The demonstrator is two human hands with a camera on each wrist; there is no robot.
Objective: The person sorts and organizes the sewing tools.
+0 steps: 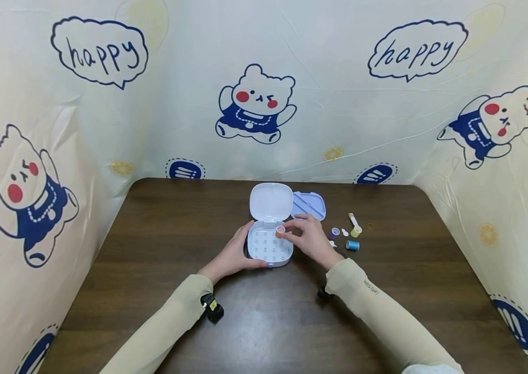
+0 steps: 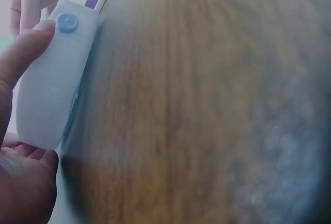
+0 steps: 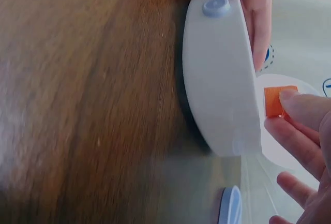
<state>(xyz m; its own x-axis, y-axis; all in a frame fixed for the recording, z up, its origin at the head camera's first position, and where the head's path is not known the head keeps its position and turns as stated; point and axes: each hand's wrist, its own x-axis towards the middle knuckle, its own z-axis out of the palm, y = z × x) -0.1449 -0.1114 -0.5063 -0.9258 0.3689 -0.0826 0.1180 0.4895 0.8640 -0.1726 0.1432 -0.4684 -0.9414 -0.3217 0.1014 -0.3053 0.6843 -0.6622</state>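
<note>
A pale sewing box (image 1: pixel 270 254) with rows of small pegs inside lies on the table, its lid (image 1: pixel 271 201) raised at the back. My left hand (image 1: pixel 234 253) grips the box's left side, the thumb along the front edge beside the round blue button (image 2: pixel 68 23). Between thumb and fingers, my right hand (image 1: pixel 309 239) pinches an orange thread spool (image 3: pixel 278 101) over the back right part of the pegs. The spool's pale end faces up in the head view.
Behind my right hand lies a lilac tray (image 1: pixel 309 204) with a diagonal divider. To the right are a blue thread spool (image 1: pixel 352 245), a purple spool (image 1: pixel 335 232), a yellow spool (image 1: pixel 356 231) beside a pale stick-like piece (image 1: pixel 352 218), and small white pieces (image 1: pixel 345 232).
</note>
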